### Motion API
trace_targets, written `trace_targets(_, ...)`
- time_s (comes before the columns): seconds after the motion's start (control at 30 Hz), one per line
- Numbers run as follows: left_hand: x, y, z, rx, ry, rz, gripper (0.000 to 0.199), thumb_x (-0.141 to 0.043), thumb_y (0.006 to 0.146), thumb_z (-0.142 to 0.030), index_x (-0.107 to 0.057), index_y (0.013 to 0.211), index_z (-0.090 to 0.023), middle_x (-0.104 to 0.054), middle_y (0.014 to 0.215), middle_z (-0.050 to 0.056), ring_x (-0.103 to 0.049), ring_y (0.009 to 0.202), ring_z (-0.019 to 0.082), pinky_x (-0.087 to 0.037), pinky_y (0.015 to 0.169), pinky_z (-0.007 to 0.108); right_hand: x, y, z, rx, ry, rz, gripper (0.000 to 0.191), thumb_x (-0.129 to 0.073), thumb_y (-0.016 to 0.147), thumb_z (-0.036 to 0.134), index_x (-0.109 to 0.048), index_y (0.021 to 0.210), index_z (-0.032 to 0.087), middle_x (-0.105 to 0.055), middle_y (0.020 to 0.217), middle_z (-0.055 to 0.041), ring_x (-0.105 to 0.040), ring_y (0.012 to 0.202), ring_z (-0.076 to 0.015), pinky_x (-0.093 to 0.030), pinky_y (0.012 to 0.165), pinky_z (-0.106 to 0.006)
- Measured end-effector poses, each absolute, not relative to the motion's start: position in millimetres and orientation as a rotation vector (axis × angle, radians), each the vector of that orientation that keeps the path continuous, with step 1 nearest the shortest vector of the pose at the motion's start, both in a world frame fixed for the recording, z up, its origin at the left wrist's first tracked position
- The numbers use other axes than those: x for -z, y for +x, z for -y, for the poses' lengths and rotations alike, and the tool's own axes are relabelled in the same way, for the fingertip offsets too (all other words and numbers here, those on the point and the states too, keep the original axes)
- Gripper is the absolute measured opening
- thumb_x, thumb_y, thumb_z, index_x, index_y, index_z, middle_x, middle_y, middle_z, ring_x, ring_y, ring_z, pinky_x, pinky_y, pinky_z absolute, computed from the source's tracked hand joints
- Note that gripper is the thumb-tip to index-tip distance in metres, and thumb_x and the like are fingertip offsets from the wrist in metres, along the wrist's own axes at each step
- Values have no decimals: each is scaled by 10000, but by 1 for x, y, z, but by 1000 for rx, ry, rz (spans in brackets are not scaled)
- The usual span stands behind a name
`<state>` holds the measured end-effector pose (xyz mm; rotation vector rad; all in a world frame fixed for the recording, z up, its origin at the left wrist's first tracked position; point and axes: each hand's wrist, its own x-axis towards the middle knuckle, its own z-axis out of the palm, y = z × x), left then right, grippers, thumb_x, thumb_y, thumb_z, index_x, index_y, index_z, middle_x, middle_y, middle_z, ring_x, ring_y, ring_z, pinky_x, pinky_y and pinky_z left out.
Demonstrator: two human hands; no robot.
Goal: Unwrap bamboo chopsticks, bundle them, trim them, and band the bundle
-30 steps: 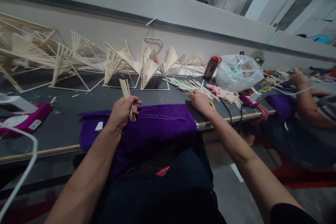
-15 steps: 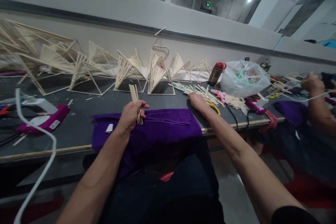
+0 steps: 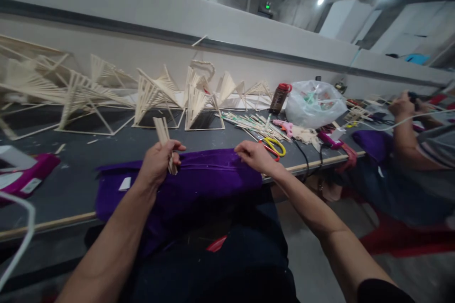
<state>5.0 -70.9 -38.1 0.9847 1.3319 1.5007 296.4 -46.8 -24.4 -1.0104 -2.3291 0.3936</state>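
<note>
My left hand (image 3: 156, 163) is wrapped round a small bundle of thin wooden sticks (image 3: 161, 130), their upper ends poking out above the fist. Below it a folded purple cloth (image 3: 209, 184) lies over the table's front edge. Over the cloth's right end hovers my right hand (image 3: 255, 155), thumb and fingertips pinched together; whatever may be between them is too small to make out. Just right of that hand are scissors (image 3: 276, 147) with yellow and red handles. Behind them spreads a loose pile of sticks (image 3: 245, 120), some with green ends.
Several twisted stick models (image 3: 202, 109) line the back of the dark table. A brown bottle (image 3: 280, 98) with a red cap stands beside a clear plastic bag (image 3: 314, 106). A pink glue gun (image 3: 286, 128) lies nearby. At the right, another person's arm (image 3: 405, 132) reaches over the table.
My right hand has drawn back from the stick pile toward the cloth, uncovering the scissors. My left hand still holds its bundle. The view has swung slightly right.
</note>
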Motion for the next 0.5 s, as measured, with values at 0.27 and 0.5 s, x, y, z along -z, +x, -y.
trace_targets(0.27,35,6,69,-1441,987,-1400,160,-579,792,-357,-598,806,-198,-600,546,-33,-484,411,99,-380,321,189,-37,380,22,207,-1171,2195,209,-484,920,246,-677,887,174,-667,893,-60,-605,862,-149,-444,795,-255)
trace_targets(0.5,36,5,69,-1397,1033,-1432,198,-557,815,-417,-638,770,-242,-496,440,-51,-479,432,100,-400,362,183,-113,499,-63,555,-1924,1686,351,-467,904,201,-627,1091,-50,-562,1175,-284,-585,1003,-202,-370,819,-347)
